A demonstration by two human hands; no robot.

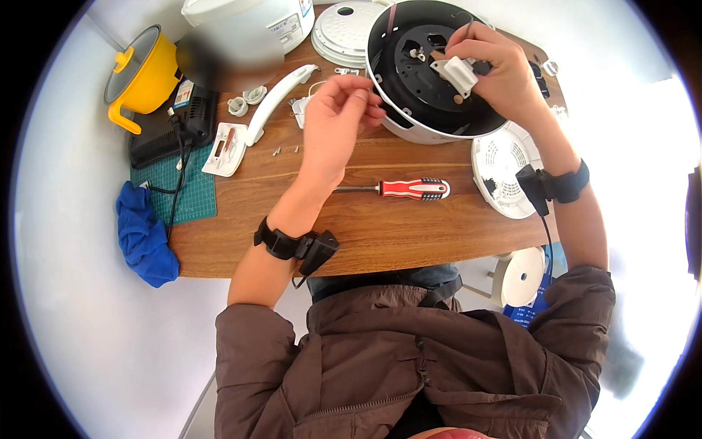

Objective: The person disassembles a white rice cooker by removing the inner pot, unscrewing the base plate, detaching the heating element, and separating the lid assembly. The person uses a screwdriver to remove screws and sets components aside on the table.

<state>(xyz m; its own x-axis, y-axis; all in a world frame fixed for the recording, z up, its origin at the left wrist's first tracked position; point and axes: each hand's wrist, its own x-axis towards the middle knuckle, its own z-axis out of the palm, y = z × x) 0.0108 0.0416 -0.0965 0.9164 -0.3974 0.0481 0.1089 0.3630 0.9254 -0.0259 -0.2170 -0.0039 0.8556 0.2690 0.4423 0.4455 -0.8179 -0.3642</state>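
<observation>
In my right hand (504, 69) is a small white block-shaped part (460, 74) with metal tabs, gripped between thumb and fingers over an appliance shell. This round shell (431, 134), probably a rice cooker body, is white outside and black inside, with openings and small metal fittings in its bottom. My left hand (340, 121) is at the shell's near left rim, its fingertips pinched together. Whatever they hold, if anything, is too small to make out. Closer to me lies a red, white and black screwdriver (413, 189), its shaft pointing left.
Left of the shell lie a curved white handle (276, 102), a white panel (226, 150) and small screws (277, 151). A white vented cover (506, 172) sits at right. Farther left are a yellow pot (150, 84), a green cutting mat (197, 190) and a blue cloth (142, 238).
</observation>
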